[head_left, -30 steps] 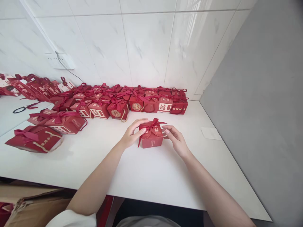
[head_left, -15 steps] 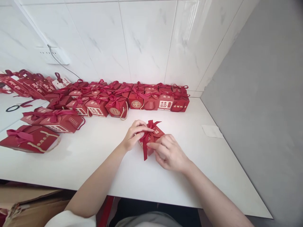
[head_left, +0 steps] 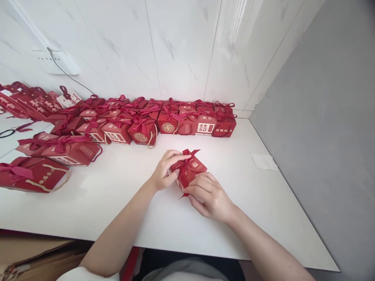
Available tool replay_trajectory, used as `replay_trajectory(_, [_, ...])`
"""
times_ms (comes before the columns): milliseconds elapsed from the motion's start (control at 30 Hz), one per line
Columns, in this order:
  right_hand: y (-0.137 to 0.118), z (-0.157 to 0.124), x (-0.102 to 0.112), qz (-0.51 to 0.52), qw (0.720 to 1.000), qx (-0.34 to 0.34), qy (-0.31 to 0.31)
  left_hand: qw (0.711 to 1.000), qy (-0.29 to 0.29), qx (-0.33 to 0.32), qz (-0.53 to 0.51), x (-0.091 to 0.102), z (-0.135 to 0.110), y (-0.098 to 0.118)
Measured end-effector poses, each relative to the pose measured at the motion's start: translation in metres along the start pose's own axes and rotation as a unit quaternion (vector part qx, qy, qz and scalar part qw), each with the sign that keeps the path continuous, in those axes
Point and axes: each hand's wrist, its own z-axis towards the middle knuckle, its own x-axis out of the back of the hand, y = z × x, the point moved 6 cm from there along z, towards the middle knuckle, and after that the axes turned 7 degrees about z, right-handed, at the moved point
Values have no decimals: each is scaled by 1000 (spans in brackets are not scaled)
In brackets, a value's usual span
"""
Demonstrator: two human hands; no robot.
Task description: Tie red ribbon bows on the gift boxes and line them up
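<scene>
The tabletop [head_left: 260, 187] right of the right hand [head_left: 211, 197] offers passage; red boxes [head_left: 186, 128] block the back.

On table [head_left: 164, 222]: gift box [head_left: 195, 166], between left hand [head_left: 167, 170] and right hand [head_left: 210, 195]. Behind: rows of gift boxes [head_left: 145, 130], along tiled wall [head_left: 181, 47]. Before table, left: cardboard carton [head_left: 29, 249].

Head-worn view, forward and down over table [head_left: 175, 222]

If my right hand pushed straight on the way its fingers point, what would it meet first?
Your right hand would meet the red box at its fingertips first; past it, probably your left hand, though depth is unclear.
</scene>
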Motion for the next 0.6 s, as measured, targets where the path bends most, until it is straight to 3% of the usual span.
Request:
replay_trajectory(300, [29,-6,33,35,996,-65,54,999,-23,5,39,2,-2,0])
replay_trajectory(600, [46,-8,36,-42,995,-87,-8,999,-20,27,24,3,2,5])
